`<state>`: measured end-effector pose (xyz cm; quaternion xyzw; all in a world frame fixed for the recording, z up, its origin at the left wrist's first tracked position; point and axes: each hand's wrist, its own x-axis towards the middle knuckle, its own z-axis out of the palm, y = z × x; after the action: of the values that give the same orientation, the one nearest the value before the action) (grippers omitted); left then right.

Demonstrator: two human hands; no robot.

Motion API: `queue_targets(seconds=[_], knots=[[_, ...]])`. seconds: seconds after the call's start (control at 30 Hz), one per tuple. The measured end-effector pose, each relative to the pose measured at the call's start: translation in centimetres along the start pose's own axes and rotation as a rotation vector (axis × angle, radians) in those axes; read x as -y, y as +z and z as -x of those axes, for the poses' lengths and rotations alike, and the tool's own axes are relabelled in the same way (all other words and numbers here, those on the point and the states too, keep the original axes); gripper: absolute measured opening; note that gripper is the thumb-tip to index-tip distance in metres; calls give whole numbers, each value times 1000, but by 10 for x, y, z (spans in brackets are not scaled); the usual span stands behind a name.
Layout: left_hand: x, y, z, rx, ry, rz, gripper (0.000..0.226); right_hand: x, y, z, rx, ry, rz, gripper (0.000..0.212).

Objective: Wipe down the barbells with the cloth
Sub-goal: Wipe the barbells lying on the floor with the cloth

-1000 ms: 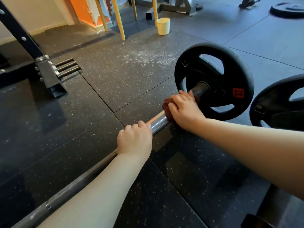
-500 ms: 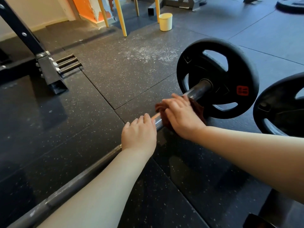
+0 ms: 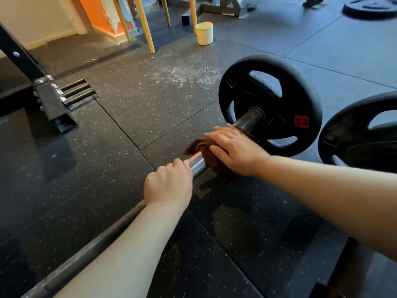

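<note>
**Flat hand, loose cloth, close to the plate**

My left hand has its fingers curled over the barbell, which lies on the floor mat, and steadies it. My right hand lies with fingers almost straight across the brown cloth, pressing it onto the bar just short of the weight plate. I can't tell whether the thumb hooks underneath. With so flat a hold I reckon the cloth could bunch or slide off. If the left grip eases the bar may roll, and a stroke towards the plate could jam my fingertips.
</note>
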<state>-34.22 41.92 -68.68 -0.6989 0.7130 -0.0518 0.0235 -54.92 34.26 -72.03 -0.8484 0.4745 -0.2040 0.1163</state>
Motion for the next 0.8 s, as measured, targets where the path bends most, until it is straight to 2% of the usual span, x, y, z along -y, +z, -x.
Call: queue_targets(seconds=[0.07, 0.2, 0.23, 0.33, 0.4, 0.47, 0.53, 0.63, 0.67, 0.8], knots=[[0, 0, 2, -23, 5, 0, 52, -22, -13, -8, -60, 94, 7, 53], [-1, 1, 1, -49, -8, -10, 55, -30, -14, -13, -215, 442, -164, 47], [-2, 1, 1, -49, -12, -10, 56, -24, -7, -11, -216, 445, -205, 46], [-2, 2, 3, -50, -14, -6, 56, -13, 1, 2, -126, 164, -180, 40], [-1, 1, 4, -49, -15, -6, 54, -26, -12, 1, -33, 52, -108, 40], [0, 1, 3, -49, -7, -9, 53, -46, -23, -10, -57, 120, -63, 41], [-1, 1, 3, -51, -3, -10, 53, -58, -31, -18, -139, 286, -73, 38], [-1, 1, 3, -49, -1, -8, 52, -38, -17, -18, -181, 490, -170, 37], [-1, 0, 3, -48, -2, -6, 52, -25, -10, -13, -172, 457, -195, 39], [1, 1, 4, -50, -2, -2, 54, -15, -5, 7, -15, 38, -94, 50]])
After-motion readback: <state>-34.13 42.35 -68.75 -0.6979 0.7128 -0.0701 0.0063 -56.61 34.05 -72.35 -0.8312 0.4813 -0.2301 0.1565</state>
